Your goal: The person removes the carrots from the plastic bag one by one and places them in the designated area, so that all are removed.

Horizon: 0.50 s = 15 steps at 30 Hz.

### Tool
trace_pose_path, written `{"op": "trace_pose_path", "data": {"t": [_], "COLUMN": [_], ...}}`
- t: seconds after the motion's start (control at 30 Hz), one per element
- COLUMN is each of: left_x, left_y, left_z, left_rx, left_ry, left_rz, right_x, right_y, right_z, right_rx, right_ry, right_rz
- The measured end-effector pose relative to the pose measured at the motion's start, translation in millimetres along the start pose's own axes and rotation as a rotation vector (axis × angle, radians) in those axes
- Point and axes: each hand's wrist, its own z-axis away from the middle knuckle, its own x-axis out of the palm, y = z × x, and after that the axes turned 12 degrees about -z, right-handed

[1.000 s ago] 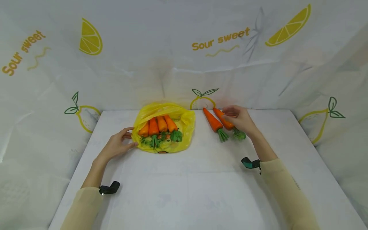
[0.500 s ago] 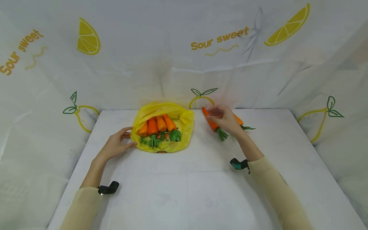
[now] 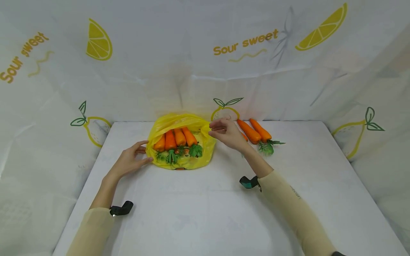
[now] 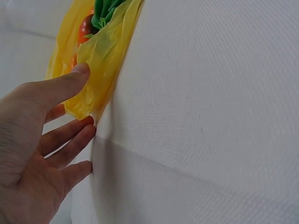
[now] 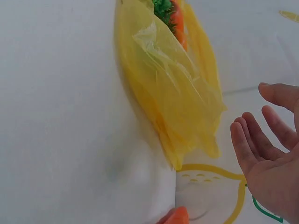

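Observation:
A yellow plastic bag lies with its mouth towards me, and several orange carrots with green tops show inside. My left hand touches the bag's left edge; in the left wrist view its thumb lies on the plastic, with the other fingers along the edge. My right hand hovers by the bag's right rim, fingers slightly bent, holding nothing. In the right wrist view a gap separates this hand from the bag. Right of it are two carrots, and a third is mostly hidden behind the hand.
The white table meets a white backdrop with lemon prints along its far edge. A carrot tip shows at the bottom of the right wrist view. A dark wrist camera sits on the left wrist.
My right hand has moved left, from above the loose carrots to the bag's right rim, uncovering two of them. The left hand and the bag have stayed in place.

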Motion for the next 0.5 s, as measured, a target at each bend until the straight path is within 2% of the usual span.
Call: {"op": "trace_pose_path", "data": {"t": [0.27, 0.5], "left_x": [0.1, 1.2], "left_y": [1.3, -0.2], "left_z": [-1.1, -0.6], "left_rx": [-0.012, -0.017], "left_ry": [-0.008, -0.008], "left_rz": [-0.006, -0.002], "right_x": [22, 38], "right_y": [6, 14], "right_z": [-11.9, -20.6], "right_rx": [-0.024, -0.002], "right_ry": [-0.038, -0.072], "right_rz": [-0.030, 0.004]}}
